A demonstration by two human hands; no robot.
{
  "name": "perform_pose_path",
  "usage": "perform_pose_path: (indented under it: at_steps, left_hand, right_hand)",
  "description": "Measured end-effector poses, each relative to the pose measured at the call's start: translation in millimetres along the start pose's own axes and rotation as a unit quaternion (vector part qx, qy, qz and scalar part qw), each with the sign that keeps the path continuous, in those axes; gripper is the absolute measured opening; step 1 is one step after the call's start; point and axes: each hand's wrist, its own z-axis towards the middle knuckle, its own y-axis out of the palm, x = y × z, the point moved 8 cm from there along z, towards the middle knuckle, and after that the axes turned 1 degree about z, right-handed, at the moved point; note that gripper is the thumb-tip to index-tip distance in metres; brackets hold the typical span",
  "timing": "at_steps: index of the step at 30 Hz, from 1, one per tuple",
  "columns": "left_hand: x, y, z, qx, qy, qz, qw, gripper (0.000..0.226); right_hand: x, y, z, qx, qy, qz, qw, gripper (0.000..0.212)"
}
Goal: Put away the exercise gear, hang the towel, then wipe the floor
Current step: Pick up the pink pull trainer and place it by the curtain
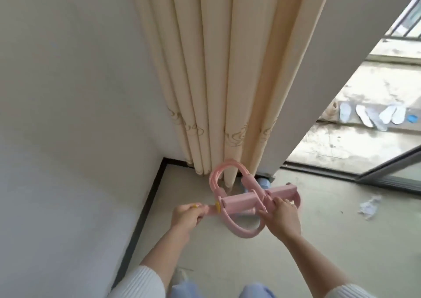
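**Holding the puller over the corner, ready to stow**

Curling round a pink grip, the fingers of the left hand close tight on the puller's left end. The right hand folds its fingers over the foam bar where the tubes cross it, pinching both together. That two-handed hold looks chosen to keep the springy loops bunched so they do not flop or snag.

The puller hangs just above the floor. One loop arches far toward the foot of the curtain, the other sags near the person. It sits close to the corner where the left wall meets the curtain, likely the storage spot: out of the walkway and half hidden by the folds. Something pale blue lies behind it at the curtain's base; I cannot tell what.

To the right, a crumpled paper lies on the floor, a probable target for the later wipe. Beyond the open door, far right, slippers rest outside. No towel is in view, so that step appears not yet done.
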Motion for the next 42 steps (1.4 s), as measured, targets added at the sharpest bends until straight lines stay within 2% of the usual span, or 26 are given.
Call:
perform_pose_path:
  at_steps: [4,8,15,20,24,27,34,39,42]
  left_hand:
    - [-6.3,-8.7,88.1,-0.021,-0.007,0.052,0.998,0.011]
    - [-53.5,-1.6,186.7,-0.029,-0.031,0.058,0.997,0.012]
    - [-163.1,36.3,359.9,-0.051,-0.073,0.009,0.996,0.018]
    - [-204.7,73.7,467.1,-0.087,-0.057,0.013,0.994,0.019]
    - [-222.7,98.8,532.8,-0.134,-0.036,0.059,0.989,0.032]
    - [-232.1,110.8,558.3,-0.174,-0.05,0.082,0.98,0.042]
    - [-252.1,109.2,584.8,-0.229,-0.106,0.159,0.955,0.056]
    - [-273.1,102.4,591.2,-0.186,-0.119,0.2,0.954,0.048]
    - [-284.3,98.8,593.3,-0.172,-0.129,0.213,0.953,0.035]
  right_hand:
    - [-2.4,74.0,26.8,-0.002,0.066,0.025,0.997,0.033]
    - [15.9,156.0,67.0,-0.01,0.1,0.022,0.995,0.031]
    - [80.5,308.8,158.7,-0.009,0.117,0.042,0.992,0.03]
    - [122.8,385.4,230.1,0.028,0.101,0.047,0.993,0.031]
    - [141.2,421.5,269.4,0.072,0.081,0.028,0.994,0.032]
    - [149.3,442.3,281.2,0.107,0.048,0.025,0.993,0.031]
    - [153.6,466.5,291.5,0.101,0.021,-0.001,0.995,0.035]
    - [147.3,475.4,295.2,0.087,-0.02,-0.072,0.993,0.036]
    - [139.9,470.5,296.7,0.108,-0.028,-0.054,0.992,0.034]
